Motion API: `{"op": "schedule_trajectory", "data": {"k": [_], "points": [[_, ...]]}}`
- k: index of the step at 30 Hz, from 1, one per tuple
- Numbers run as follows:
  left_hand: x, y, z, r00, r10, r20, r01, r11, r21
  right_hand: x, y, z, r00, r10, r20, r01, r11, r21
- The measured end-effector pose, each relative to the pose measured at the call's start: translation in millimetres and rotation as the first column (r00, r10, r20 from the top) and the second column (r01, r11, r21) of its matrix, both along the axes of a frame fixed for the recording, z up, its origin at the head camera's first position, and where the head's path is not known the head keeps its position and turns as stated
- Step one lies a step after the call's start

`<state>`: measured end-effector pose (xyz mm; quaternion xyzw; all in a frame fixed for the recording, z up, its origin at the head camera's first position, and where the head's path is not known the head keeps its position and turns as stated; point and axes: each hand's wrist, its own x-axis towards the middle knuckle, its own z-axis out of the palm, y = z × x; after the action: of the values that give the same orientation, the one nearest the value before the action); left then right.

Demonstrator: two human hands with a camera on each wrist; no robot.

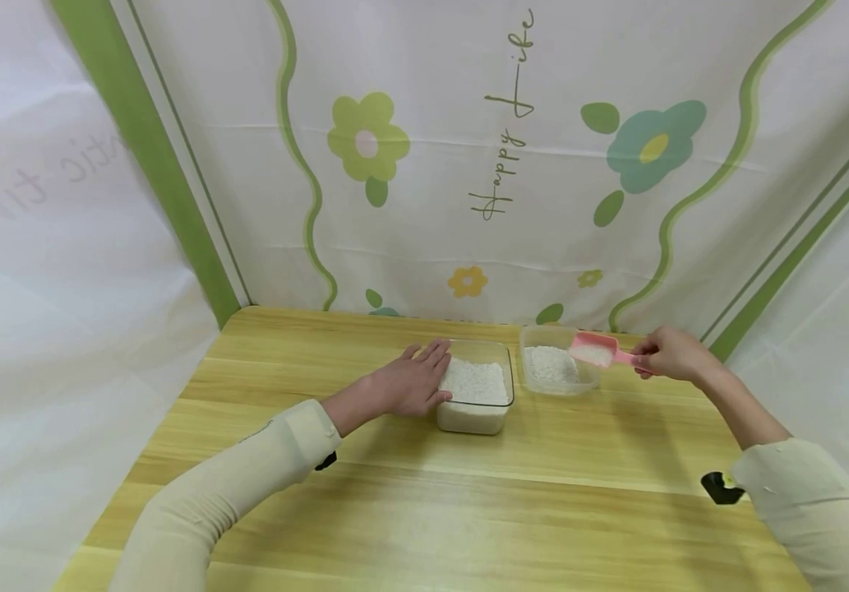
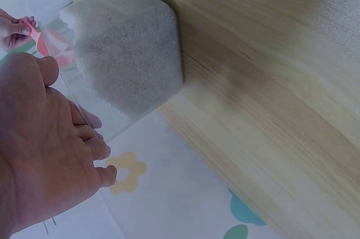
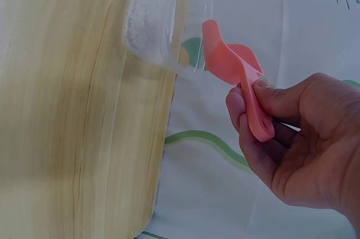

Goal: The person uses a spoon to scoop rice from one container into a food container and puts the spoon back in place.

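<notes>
A clear square container [image 1: 472,418], filled high with white rice-like grains [image 2: 129,53], stands on the table. My left hand [image 1: 415,383] rests against its left rim, palm down, fingers fairly straight; in the left wrist view the fingertips lie at the rim's edge. To its right is a shallower clear plastic box [image 1: 587,383] with a smaller heap of the white grains [image 1: 551,364]. My right hand [image 1: 671,355] pinches the handle of a pink scoop [image 3: 225,62] between thumb and fingers. The scoop holds some grains and hangs over the box's right side.
The wooden table [image 1: 424,526] has its back edge close behind both containers. A white curtain [image 1: 424,238] printed with flowers and green waves hangs behind it, with more white cloth [image 1: 62,329] along the left and right sides.
</notes>
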<state>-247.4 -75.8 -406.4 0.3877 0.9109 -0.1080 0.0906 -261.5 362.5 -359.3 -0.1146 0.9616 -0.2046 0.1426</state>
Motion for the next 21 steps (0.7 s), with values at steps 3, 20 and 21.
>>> {"op": "schedule_trajectory", "data": {"k": [3, 20, 21], "points": [[0.2, 0.3, 0.0, 1.000, 0.000, 0.001, 0.000, 1.000, -0.004, 0.0, -0.2, -0.6, 1.000, 0.003, -0.005, -0.003, 1.000, 0.002], [0.8, 0.0, 1.7, 1.000, -0.011, -0.011, 0.011, 1.000, 0.004, -3.9, -2.0, -4.4, 0.990, 0.110, -0.094, -0.102, 0.992, 0.078], [1.1, 0.2, 2.2, 1.000, -0.010, -0.009, 0.010, 1.000, 0.005, -3.9, -2.6, -5.2, 0.988, 0.116, -0.102, -0.108, 0.991, 0.085]]}}
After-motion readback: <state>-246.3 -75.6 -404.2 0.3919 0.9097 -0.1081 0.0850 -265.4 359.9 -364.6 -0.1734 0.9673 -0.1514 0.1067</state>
